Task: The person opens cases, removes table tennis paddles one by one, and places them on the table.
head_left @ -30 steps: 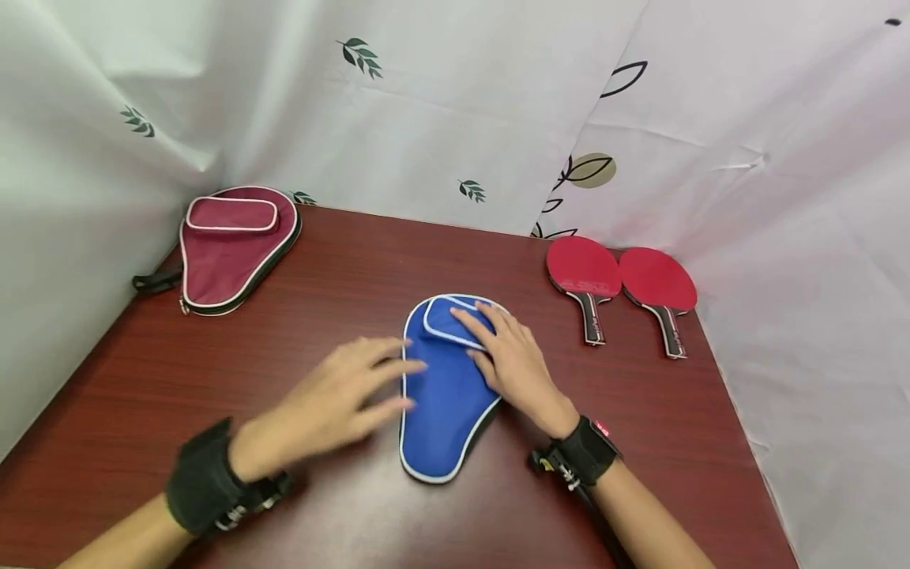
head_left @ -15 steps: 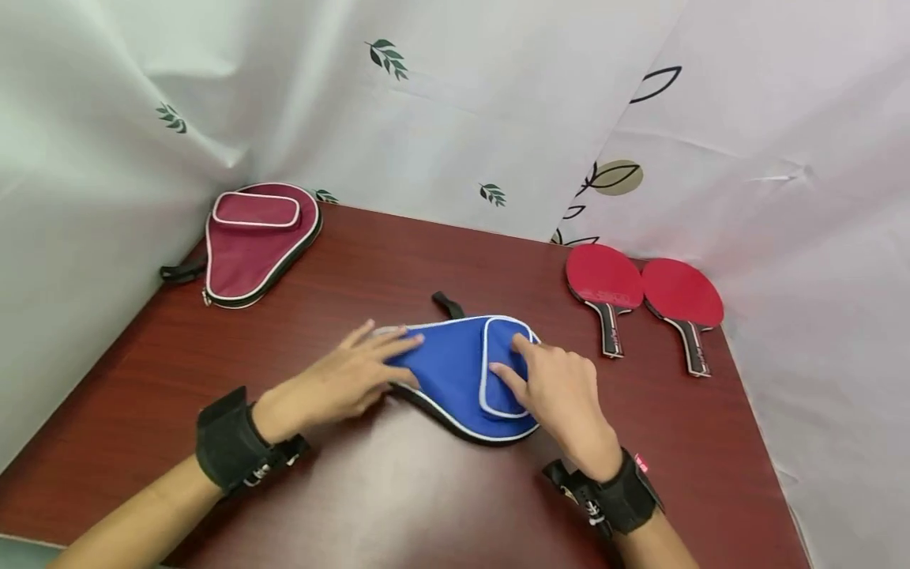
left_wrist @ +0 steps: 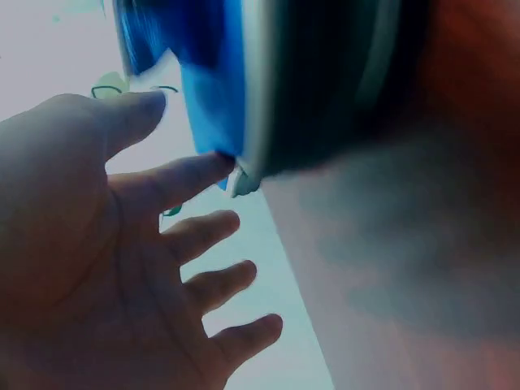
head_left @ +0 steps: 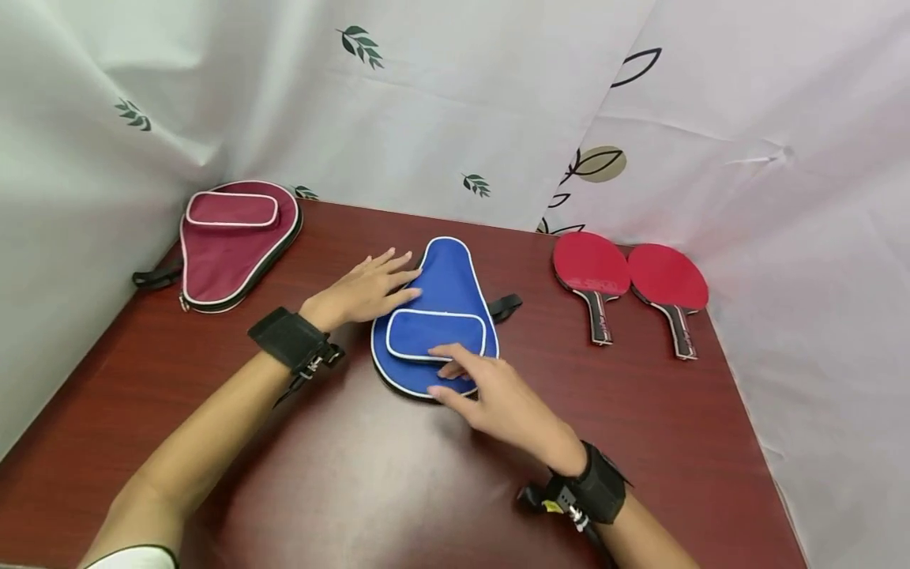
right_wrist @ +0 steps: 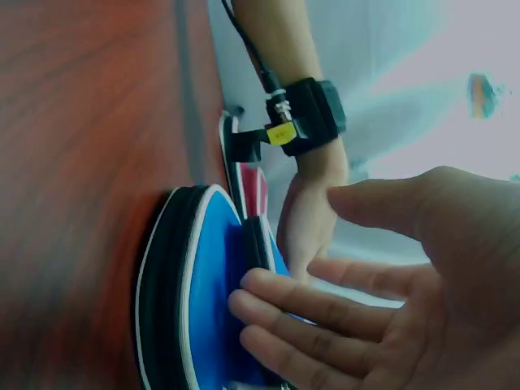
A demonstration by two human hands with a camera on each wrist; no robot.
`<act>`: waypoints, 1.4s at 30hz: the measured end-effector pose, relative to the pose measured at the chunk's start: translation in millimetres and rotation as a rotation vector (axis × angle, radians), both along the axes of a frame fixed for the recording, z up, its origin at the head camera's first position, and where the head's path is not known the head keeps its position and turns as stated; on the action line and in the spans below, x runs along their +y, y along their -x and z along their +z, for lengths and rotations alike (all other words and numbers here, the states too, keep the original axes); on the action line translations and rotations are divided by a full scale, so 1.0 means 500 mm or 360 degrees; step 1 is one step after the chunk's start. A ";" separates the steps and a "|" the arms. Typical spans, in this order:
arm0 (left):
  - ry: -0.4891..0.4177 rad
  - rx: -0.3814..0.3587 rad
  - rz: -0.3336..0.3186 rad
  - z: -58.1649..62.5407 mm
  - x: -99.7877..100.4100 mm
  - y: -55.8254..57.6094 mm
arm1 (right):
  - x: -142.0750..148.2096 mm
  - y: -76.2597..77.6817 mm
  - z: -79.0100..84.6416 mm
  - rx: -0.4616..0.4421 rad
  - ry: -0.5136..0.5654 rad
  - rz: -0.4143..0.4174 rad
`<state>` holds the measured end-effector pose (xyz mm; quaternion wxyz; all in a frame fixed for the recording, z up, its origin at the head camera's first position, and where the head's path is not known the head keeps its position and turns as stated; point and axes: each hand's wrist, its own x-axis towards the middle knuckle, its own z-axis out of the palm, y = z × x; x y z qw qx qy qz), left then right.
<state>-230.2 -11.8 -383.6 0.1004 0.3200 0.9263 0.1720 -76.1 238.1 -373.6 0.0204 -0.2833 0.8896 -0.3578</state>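
A blue paddle case with white piping lies on the table, its narrow end away from me and its pocket on the near half. My left hand is at its left edge, fingers spread and fairly straight; in the left wrist view the index fingertip meets the case's edge. Over the near right part of the case is my right hand, fingers loosely extended at the pocket. The right wrist view has those fingers alongside the blue face, gripping nothing.
A maroon paddle case with a black strap lies at the back left. Two red table tennis paddles lie side by side at the back right. White curtains border the table's back and sides.
The blue case has turned around, so its narrow end now points away instead of toward me. My left hand moved forward along its left side; my right hand shifted to the near end.
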 end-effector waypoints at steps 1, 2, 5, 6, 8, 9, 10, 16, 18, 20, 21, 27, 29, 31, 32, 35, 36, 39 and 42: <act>-0.0029 -0.0037 -0.0002 0.005 0.004 0.002 | 0.009 0.009 0.003 -0.0014 0.0026 -0.0022; -0.0064 -0.0081 -0.0006 0.012 0.007 -0.001 | 0.020 0.020 0.007 -0.0021 0.0045 -0.0064; -0.0174 -0.0221 -0.0087 0.034 0.012 -0.025 | 0.062 0.050 0.021 -0.0030 -0.0010 -0.0293; -0.0184 -0.0265 -0.0123 0.038 0.014 -0.035 | 0.077 0.058 0.025 -0.0060 -0.0060 -0.0366; -0.0174 -0.0285 -0.0213 0.041 0.018 -0.053 | 0.104 0.073 0.024 -0.0155 -0.0176 -0.0436; -0.0159 -0.0268 -0.0253 0.039 0.020 -0.060 | 0.114 0.077 0.022 -0.0223 -0.0240 -0.0434; -0.0140 -0.0235 -0.0276 0.035 0.022 -0.064 | 0.121 0.081 0.017 -0.0295 -0.0308 -0.0418; -0.0167 -0.0104 -0.0254 0.002 0.028 -0.071 | 0.117 0.089 -0.033 -0.0459 -0.0580 -0.0312; -0.0199 -0.0100 -0.0246 -0.008 0.030 -0.068 | 0.109 0.089 -0.048 -0.0411 -0.0603 -0.0354; -0.0224 -0.0103 -0.0239 -0.016 0.032 -0.066 | 0.105 0.090 -0.059 -0.0345 -0.0595 -0.0414; -0.0236 -0.0103 -0.0241 -0.020 0.034 -0.065 | 0.104 0.089 -0.063 -0.0306 -0.0587 -0.0448; -0.0243 -0.0089 -0.0250 -0.031 0.041 -0.059 | 0.122 0.087 -0.066 -0.0123 -0.0468 -0.0444; -0.0241 -0.0084 -0.0248 -0.033 0.042 -0.057 | 0.131 0.087 -0.061 -0.0136 -0.0408 -0.0378; -0.0248 -0.0077 -0.0252 -0.035 0.043 -0.056 | 0.138 0.087 -0.056 -0.0182 -0.0345 -0.0317; -0.0250 -0.0074 -0.0253 -0.036 0.044 -0.056 | 0.141 0.087 -0.054 -0.0206 -0.0321 -0.0292; -0.0273 -0.0075 -0.0257 -0.037 0.045 -0.054 | 0.147 0.088 -0.051 -0.0273 -0.0259 -0.0232; -0.0278 -0.0081 -0.0259 -0.037 0.045 -0.054 | 0.148 0.089 -0.051 -0.0293 -0.0240 -0.0214; -0.0322 -0.0158 -0.0258 -0.032 0.044 -0.046 | 0.151 0.091 -0.053 -0.0368 -0.0189 -0.0155; -0.0405 -0.0262 -0.0247 -0.023 0.044 -0.016 | 0.152 0.095 -0.057 -0.0435 -0.0145 -0.0098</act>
